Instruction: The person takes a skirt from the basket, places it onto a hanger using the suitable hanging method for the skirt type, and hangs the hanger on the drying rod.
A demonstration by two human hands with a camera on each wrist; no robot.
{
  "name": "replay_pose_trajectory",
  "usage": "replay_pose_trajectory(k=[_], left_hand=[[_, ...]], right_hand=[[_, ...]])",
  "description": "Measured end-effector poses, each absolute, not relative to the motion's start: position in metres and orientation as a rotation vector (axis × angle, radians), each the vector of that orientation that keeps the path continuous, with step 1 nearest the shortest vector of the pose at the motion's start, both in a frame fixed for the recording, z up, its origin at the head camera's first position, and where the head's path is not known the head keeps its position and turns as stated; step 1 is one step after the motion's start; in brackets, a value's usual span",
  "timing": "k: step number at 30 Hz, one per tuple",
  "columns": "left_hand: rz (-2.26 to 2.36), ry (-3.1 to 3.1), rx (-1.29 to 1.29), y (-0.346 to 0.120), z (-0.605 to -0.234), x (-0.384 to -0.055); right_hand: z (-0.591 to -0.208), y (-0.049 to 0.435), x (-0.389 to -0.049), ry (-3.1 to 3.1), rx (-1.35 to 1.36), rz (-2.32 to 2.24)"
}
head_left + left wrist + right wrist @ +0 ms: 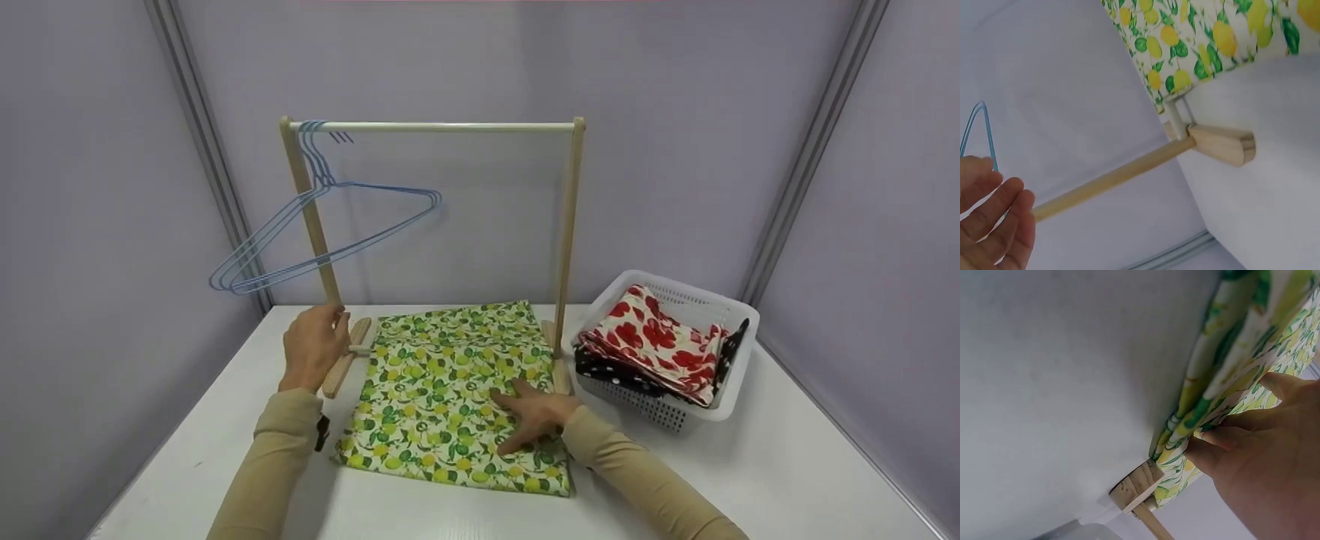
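Head view, left to right: 3 blue wire hangers (325,181) hang at the left end of the white rail (431,127) of a wooden-sided rack, above the white table's (187,465) far left corner. Left hand (315,345) is beside the left upright (314,225); its fingers are loosely curved around nothing, as the left wrist view shows.

Between the rack's 2 uprights lies the lemon-print cloth (431,420), white with yellow lemons and green leaves, reaching from the table's far edge toward its near edge. It looks mostly smooth, with a crosswise ridge in line with the rack's low white crossbar (361,349), which runs under it; its near edge slants slightly. Right wrist view shows layered fabric along its right side.

Right hand (536,414) rests on the cloth's right part, fingers spread and straight, gripping nothing.

Toward the far right corner sits a white plastic basket (742,375) holding a red-flowered white cloth (664,337) over black polka-dot fabric (611,367).
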State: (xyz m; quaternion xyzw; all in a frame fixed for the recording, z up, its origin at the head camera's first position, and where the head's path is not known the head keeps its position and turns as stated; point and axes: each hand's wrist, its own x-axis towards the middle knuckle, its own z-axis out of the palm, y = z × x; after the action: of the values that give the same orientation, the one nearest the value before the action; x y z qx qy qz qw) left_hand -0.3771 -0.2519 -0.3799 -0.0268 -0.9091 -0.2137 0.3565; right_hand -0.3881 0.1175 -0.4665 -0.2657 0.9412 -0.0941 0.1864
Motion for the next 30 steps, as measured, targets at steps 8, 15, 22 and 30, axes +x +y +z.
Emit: replay_pose_trajectory(k=[8,15,22,30], left_hand=[[-0.522,-2.141,0.036,-0.267,-0.357,-0.377],[-0.551,-2.019,0.119,-0.277,-0.341,-0.374],[-0.536,-1.957,0.238,-0.291,-0.328,-0.378],[-0.551,-2.077,0.294,-0.297,-0.317,-0.378]], right_hand=[[-0.467,0.116,-0.388,2.655,-0.73,-0.263],[-0.468,0.117,-0.39,2.632,-0.721,-0.263],[-0.467,0.118,-0.39,2.635,-0.711,-0.253],[-0.465,0.117,-0.389,2.631,-0.703,-0.274]])
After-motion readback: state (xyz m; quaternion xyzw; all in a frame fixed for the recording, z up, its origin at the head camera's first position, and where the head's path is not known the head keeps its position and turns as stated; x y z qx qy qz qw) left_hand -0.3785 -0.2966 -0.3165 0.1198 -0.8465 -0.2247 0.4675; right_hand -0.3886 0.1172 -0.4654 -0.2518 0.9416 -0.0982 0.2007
